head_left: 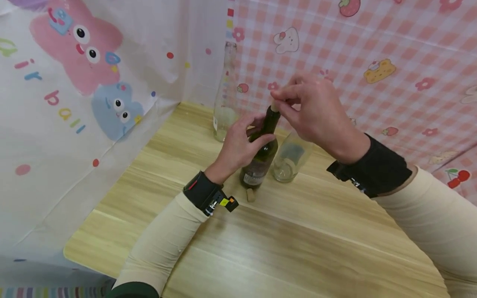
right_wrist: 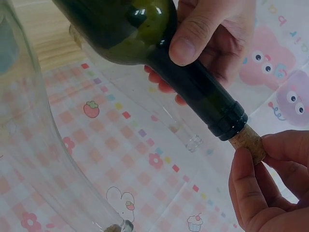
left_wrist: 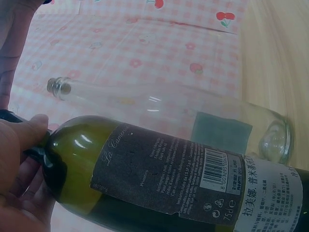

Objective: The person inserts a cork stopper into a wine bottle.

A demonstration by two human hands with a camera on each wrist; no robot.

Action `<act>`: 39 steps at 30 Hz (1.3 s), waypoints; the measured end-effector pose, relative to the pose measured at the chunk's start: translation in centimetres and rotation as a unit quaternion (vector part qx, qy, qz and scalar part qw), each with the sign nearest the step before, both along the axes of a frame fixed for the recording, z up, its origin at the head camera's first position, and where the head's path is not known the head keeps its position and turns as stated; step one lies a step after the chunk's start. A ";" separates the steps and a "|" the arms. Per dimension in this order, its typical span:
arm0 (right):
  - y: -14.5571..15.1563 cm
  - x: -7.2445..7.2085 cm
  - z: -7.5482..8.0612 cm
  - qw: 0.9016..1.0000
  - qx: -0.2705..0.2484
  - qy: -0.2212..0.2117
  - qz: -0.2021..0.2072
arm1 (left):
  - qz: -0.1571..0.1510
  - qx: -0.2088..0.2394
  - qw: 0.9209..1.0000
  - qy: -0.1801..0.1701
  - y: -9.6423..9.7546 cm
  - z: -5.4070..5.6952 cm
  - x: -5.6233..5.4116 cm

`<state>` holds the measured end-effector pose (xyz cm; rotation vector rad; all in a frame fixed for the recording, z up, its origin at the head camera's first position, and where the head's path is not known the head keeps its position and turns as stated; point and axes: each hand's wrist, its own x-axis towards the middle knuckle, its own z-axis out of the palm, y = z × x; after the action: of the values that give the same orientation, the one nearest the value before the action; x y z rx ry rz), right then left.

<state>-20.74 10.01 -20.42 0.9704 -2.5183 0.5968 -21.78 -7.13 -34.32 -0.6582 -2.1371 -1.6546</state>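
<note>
A dark green wine bottle (head_left: pixel 261 159) stands on the wooden table. My left hand (head_left: pixel 238 145) grips it round the shoulder and lower neck, thumb on the near side. At the mouth, my right hand (head_left: pixel 316 109) pinches a cork (right_wrist: pixel 248 143) between thumb and fingers. Part of that cork sits inside the neck and part sticks out, as the right wrist view shows. The bottle's dark back label (left_wrist: pixel 149 169) with a barcode faces the left wrist camera. On the table at the bottle's foot is a second cork (head_left: pixel 251 195).
Just right of the wine bottle is a clear glass bottle (head_left: pixel 288 161), with a cork (left_wrist: pixel 50 86) in its mouth. Another clear bottle (head_left: pixel 223 111) stands at the back left corner. Patterned cloth (head_left: pixel 328 37) hangs behind the table (head_left: pixel 261 252).
</note>
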 end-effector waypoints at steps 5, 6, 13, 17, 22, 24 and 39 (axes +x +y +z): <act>0.1 0.1 -0.3 0.999 0.002 0.031 0.010 | -0.001 0.000 1.000 -0.001 0.1 0.1 0.0; 0.1 0.1 -0.4 0.999 0.000 0.037 0.011 | -0.001 0.000 1.000 -0.001 0.1 0.0 -0.1; 0.0 -0.1 -1.3 0.996 -0.053 0.062 0.024 | 0.002 0.003 1.000 -0.002 0.1 0.0 -0.1; 0.1 -0.2 -1.9 0.994 -0.072 0.074 0.031 | 0.006 0.000 1.000 0.000 0.1 0.0 -0.1; 0.2 -0.3 -2.3 0.992 -0.082 0.085 0.035 | 0.009 -0.007 1.000 -0.004 0.2 0.1 0.0; 0.2 -0.3 -2.4 0.992 -0.085 0.084 0.033 | 0.009 -0.007 1.000 -0.008 0.2 0.1 0.0; 0.2 -0.5 -2.3 0.993 -0.091 0.074 0.031 | 0.014 -0.014 1.000 0.001 0.3 0.1 0.1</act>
<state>-21.26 10.19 -22.76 0.9902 -2.2662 0.7312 -21.70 -6.85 -34.19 -0.6362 -2.1616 -1.6121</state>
